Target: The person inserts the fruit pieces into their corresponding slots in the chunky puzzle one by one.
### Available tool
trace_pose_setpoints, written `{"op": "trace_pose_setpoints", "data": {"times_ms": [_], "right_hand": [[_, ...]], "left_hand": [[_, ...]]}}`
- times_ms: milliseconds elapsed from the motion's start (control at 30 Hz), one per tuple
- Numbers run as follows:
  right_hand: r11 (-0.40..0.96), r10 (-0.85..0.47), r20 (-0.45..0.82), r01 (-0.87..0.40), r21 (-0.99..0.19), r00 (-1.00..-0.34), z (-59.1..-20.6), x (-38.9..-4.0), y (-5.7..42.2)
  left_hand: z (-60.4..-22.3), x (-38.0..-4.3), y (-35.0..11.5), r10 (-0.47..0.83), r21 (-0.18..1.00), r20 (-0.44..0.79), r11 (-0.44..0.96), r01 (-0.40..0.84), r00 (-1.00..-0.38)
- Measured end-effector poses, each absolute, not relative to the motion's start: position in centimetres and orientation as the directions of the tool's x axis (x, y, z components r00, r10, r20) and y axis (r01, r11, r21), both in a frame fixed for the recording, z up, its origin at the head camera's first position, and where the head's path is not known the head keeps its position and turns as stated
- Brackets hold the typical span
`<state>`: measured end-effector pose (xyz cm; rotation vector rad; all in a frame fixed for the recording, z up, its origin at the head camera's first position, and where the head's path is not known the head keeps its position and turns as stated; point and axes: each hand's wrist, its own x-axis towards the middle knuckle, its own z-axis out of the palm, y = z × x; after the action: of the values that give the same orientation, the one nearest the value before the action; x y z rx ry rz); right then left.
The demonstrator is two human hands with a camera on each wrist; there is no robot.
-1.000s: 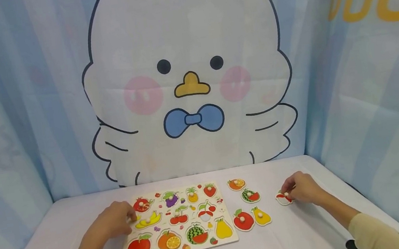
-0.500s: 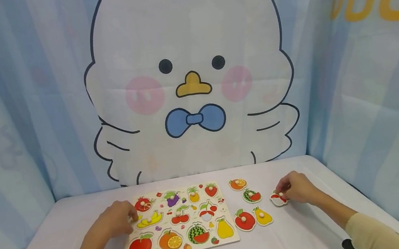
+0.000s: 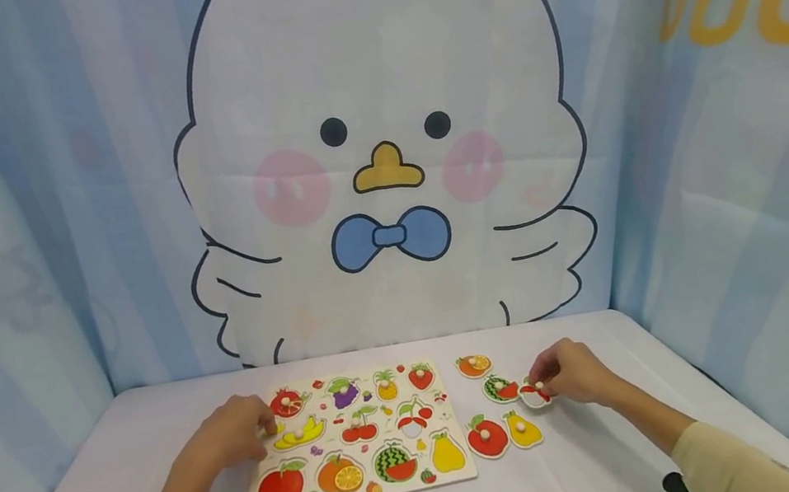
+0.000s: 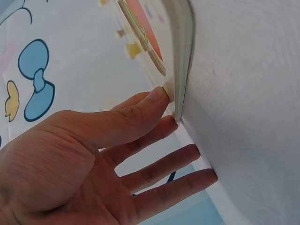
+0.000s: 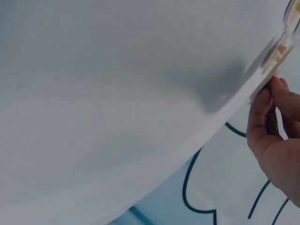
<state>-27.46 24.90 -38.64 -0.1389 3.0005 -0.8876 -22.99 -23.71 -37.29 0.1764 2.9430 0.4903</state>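
My right hand (image 3: 577, 371) pinches a red-and-white fruit puzzle piece (image 3: 532, 396) at its top, close over the table beside the watermelon piece (image 3: 497, 389). In the right wrist view, thumb and fingertips meet at the thin piece (image 5: 261, 89). At the left edge of the wooden fruit puzzle board (image 3: 327, 446), my left hand (image 3: 238, 431) pinches the rim. The left wrist view shows that thumb on the board's face and the index fingertip at its edge, the other fingers (image 4: 173, 187) spread. Apple, orange, watermelon and pear pictures in the front row have no knobs.
Loose knobbed pieces lie right of the board: an orange (image 3: 473, 366), an apple (image 3: 487, 437) and a pear (image 3: 523, 429). They rest on a white-covered table (image 3: 617, 458). Behind it hangs a curtain (image 3: 401, 295) with a printed duck, and more curtain stands at both sides.
My right hand has moved left with the red-and-white piece, from the right part of the table to beside the watermelon piece. My left hand keeps its place at the board's edge.
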Motion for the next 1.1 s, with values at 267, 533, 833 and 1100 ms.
{"op": "trace_pose_setpoints", "data": {"times_ms": [267,533,833,1100], "right_hand": [[0.823,-0.136,0.011,-0.119,-0.556,-0.991,-38.3,-27.7,22.5],[0.813,-0.17,0.013,-0.148,-0.563,-0.985,-38.5,-27.9,21.1],[0.816,-0.192,0.002,-0.161,-0.555,-0.981,-38.3,-28.0,19.5],[0.807,-0.234,0.007,-0.198,-0.557,-0.972,-38.2,-28.6,18.2]], "left_hand": [[-37.3,-22.6,-23.6,0.119,0.328,-0.112,0.941,0.076,-0.986],[-37.4,-22.8,-23.4,0.122,0.311,-0.118,0.947,0.08,-0.985],[-37.5,-22.9,-23.5,0.118,0.319,-0.11,0.945,0.078,-0.987],[-37.3,-22.8,-23.5,0.113,0.322,-0.12,0.944,0.069,-0.986]]}}
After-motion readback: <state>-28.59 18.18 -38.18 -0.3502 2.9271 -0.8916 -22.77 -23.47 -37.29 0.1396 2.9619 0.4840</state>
